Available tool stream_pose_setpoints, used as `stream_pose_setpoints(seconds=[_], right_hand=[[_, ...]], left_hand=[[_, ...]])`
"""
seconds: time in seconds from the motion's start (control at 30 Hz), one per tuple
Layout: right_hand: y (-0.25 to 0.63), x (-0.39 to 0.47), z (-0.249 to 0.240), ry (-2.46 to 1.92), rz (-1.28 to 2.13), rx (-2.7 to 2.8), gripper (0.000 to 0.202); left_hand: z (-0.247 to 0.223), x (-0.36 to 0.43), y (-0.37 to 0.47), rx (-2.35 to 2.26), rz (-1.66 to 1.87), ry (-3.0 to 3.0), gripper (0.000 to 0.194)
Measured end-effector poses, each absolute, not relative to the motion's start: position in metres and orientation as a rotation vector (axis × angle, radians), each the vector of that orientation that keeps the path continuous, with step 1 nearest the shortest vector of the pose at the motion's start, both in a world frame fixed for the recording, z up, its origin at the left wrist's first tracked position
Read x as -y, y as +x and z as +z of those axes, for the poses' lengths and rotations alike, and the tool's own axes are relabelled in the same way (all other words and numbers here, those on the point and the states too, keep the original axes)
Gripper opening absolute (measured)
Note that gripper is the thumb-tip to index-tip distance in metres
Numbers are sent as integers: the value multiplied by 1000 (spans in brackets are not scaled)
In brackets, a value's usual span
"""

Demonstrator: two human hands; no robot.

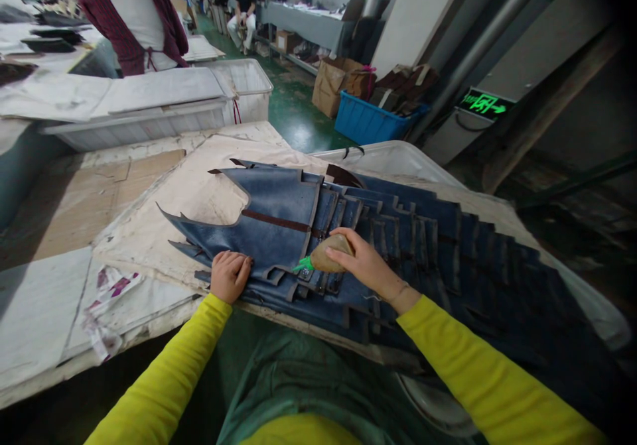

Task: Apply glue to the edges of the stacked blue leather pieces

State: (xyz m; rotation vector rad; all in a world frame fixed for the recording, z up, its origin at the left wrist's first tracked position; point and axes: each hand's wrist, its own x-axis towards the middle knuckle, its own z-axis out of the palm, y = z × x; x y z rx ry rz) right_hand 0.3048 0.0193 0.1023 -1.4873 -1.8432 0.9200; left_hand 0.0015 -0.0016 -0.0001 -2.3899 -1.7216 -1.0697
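Observation:
My right hand [367,264] is wrapped round a squeeze glue bottle [332,254], brownish with a green nozzle. The bottle is tilted, its tip pointing left and down at the notched edge of the top blue leather piece [273,196]. A brown strip runs across the middle of that piece. My left hand [229,275] has its fingers curled at the near edge of the same leather, its thumb towards the right; the fingertips are partly hidden. Under and to the right, a long overlapping row of similar blue leather pieces [448,253] fans out, dark at their edges.
A pale cloth [149,213] and cardboard [94,199] cover the table on the left. White bins [249,93] stand beyond it, near a standing person [134,17]. A blue crate [373,119] holds brown pieces on the floor. Another person [243,10] sits farther back.

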Motion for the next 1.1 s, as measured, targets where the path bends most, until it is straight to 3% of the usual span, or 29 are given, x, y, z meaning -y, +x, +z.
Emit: stream_pose_setpoints(seconds=[0.33,1.1], right_hand=[[306,-32,99,-1307,351,2080,36],[313,-51,98,-1178,89,2228,40]], left_hand=[[2,2,2,1738,-1058,-2404,25],[2,3,3,1725,-1064,-2411,23]])
